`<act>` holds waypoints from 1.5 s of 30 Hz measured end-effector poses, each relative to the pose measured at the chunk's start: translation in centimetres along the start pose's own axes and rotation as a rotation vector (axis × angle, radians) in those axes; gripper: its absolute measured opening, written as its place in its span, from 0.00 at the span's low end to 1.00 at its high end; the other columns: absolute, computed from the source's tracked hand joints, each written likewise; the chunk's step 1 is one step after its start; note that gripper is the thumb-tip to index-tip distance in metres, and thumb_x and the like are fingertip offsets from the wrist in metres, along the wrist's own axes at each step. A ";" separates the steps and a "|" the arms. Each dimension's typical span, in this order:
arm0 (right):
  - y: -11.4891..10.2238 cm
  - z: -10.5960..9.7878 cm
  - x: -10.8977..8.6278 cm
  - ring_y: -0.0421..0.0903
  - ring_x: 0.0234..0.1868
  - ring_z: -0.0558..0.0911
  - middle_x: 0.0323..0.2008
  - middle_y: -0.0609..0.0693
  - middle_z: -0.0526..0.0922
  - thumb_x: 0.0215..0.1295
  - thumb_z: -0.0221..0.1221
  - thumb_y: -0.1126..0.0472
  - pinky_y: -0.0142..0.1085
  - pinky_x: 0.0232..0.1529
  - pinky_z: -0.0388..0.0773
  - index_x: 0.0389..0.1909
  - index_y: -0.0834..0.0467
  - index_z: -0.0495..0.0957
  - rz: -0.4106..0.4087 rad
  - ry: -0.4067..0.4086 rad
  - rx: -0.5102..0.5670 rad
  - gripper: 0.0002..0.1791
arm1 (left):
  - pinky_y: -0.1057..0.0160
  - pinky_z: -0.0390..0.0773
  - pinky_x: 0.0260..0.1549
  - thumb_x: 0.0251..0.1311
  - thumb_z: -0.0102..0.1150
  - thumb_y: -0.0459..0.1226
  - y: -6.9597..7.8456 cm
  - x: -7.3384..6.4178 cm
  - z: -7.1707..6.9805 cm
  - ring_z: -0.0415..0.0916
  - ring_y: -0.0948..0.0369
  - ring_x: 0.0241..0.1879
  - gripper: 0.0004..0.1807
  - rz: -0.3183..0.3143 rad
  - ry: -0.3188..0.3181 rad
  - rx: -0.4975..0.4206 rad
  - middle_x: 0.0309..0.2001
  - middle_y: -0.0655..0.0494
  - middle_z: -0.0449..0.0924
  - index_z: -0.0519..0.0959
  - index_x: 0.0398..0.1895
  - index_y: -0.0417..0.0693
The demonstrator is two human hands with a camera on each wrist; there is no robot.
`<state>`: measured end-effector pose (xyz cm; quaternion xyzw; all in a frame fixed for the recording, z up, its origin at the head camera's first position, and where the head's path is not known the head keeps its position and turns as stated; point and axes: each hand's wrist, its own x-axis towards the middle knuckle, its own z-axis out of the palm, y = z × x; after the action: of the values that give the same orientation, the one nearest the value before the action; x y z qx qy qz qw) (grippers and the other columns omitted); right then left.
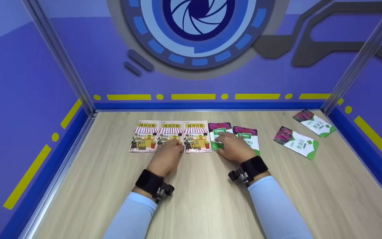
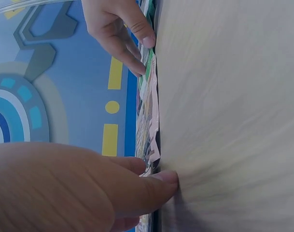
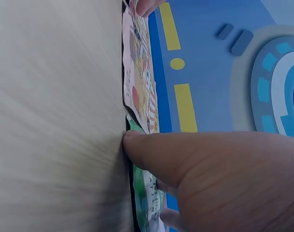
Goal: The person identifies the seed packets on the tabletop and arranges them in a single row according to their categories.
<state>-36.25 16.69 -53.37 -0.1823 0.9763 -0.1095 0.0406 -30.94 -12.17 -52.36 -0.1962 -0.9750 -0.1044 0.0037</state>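
Three flat pink packets printed with a striped shop awning lie side by side: a left one (image 1: 143, 139), a middle one (image 1: 170, 130) and a right one (image 1: 196, 137). Continuing the row are two green-and-white packets with magenta flowers, an inner one (image 1: 220, 127) and an outer one (image 1: 251, 137). My left hand (image 1: 166, 157) rests over the lower right of the middle pink packet, its thumb (image 2: 166, 178) at the near edge. The right hand (image 1: 235, 147) lies on the inner flower packet, with its thumb (image 3: 137, 141) at that packet's near edge and fingertips on top.
Toward the right side of the wooden table (image 1: 204, 199), two more flower packets lie tilted, a nearer one (image 1: 296, 142) and a farther one (image 1: 314, 123). Purple panels (image 1: 88, 59) close off the back and both sides, with metal posts at the corners.
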 end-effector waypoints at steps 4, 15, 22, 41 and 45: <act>0.1 -0.1 -0.1 0.57 0.76 0.66 0.75 0.53 0.70 0.71 0.64 0.47 0.75 0.69 0.55 0.69 0.50 0.78 -0.013 -0.002 -0.006 0.28 | 0.37 0.72 0.64 0.65 0.60 0.24 0.0 0.0 0.0 0.69 0.46 0.70 0.24 0.021 0.024 -0.006 0.68 0.46 0.74 0.84 0.60 0.53; 0.2 -0.3 -0.1 0.58 0.75 0.68 0.73 0.54 0.72 0.69 0.66 0.46 0.73 0.69 0.59 0.68 0.51 0.78 -0.027 0.004 0.023 0.29 | 0.36 0.71 0.65 0.66 0.59 0.25 0.1 -0.1 -0.2 0.68 0.46 0.70 0.26 0.008 0.028 -0.023 0.69 0.45 0.74 0.81 0.65 0.54; 1.4 -1.6 -0.7 0.60 0.70 0.74 0.68 0.59 0.76 0.69 0.66 0.48 0.58 0.69 0.70 0.67 0.57 0.78 0.073 0.058 0.056 0.29 | 0.43 0.76 0.60 0.66 0.60 0.26 0.1 0.0 -0.1 0.75 0.48 0.62 0.19 0.048 0.071 -0.033 0.61 0.49 0.80 0.86 0.56 0.51; 6.9 -2.4 -2.2 0.64 0.76 0.64 0.76 0.64 0.64 0.74 0.53 0.67 0.61 0.73 0.63 0.75 0.59 0.68 0.282 -0.056 0.221 0.28 | 0.39 0.77 0.57 0.65 0.58 0.24 -0.3 0.2 0.3 0.75 0.47 0.64 0.19 0.052 0.065 -0.026 0.63 0.48 0.79 0.86 0.54 0.50; 7.0 -2.2 -2.0 0.66 0.78 0.59 0.77 0.64 0.61 0.76 0.53 0.65 0.60 0.75 0.58 0.76 0.60 0.67 0.245 -0.058 0.205 0.29 | 0.40 0.77 0.57 0.65 0.59 0.24 -0.2 0.2 0.3 0.75 0.48 0.63 0.20 0.051 0.061 -0.025 0.63 0.48 0.79 0.86 0.55 0.49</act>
<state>-37.06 24.23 -52.70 -0.0598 0.9734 -0.1973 0.1001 -31.19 -12.24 -52.65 -0.2179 -0.9677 -0.1225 0.0338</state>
